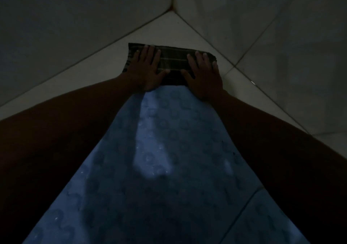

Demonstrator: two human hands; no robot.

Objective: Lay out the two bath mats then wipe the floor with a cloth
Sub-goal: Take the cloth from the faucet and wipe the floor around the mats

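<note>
A dark striped cloth (173,63), folded into a rectangle, lies on the white tiled floor (90,74) just beyond the far end of a blue patterned bath mat (161,168). My left hand (147,69) presses flat on the cloth's left part, fingers spread and straight. On the cloth's right part my right hand (203,75) presses the same way. The mat lies flat and runs from the cloth back toward me between my forearms. A second blue mat edge (262,223) shows at the lower right.
Tiled walls (75,18) meet in a corner (173,9) right beyond the cloth, closing in on both sides. The room is dim. Bare floor shows left of the mat and in a narrow strip at the right.
</note>
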